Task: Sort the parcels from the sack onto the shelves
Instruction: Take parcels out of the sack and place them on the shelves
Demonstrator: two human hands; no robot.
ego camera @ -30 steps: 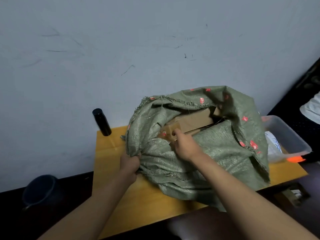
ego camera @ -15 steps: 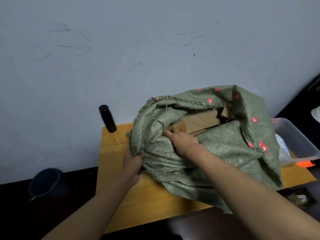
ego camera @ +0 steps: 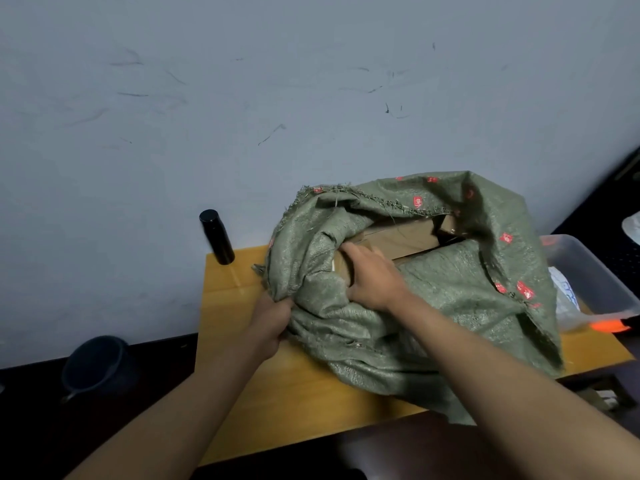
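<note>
Fingers of the left hand (ego camera: 270,323) are curled tight round a bunched fold of the green woven sack (ego camera: 433,306) at its near left edge, gripping the cloth just above the wooden table (ego camera: 294,393). Fingers of the right hand (ego camera: 372,277) lie over the near end of a brown cardboard parcel (ego camera: 405,237) in the sack's open mouth, the thumb tucked under at the cloth edge; they appear to clasp the box end, though the fingertips are partly hidden by the sack's rim. The parcel lies inside the sack, lengthwise across the opening, with its far end under the frayed upper lip. The sack sits slumped on the table, covering most of the right half and hanging over the front edge; red printed marks dot its surface. A black cylindrical bottle (ego camera: 217,237) stands upright at the table's back left corner, apart from the sack. A clear plastic bin (ego camera: 595,271) rests at the right end of the table, touching or just beside the sack. A dark round bin (ego camera: 97,365) stands on the floor to the left, by the wall.
</note>
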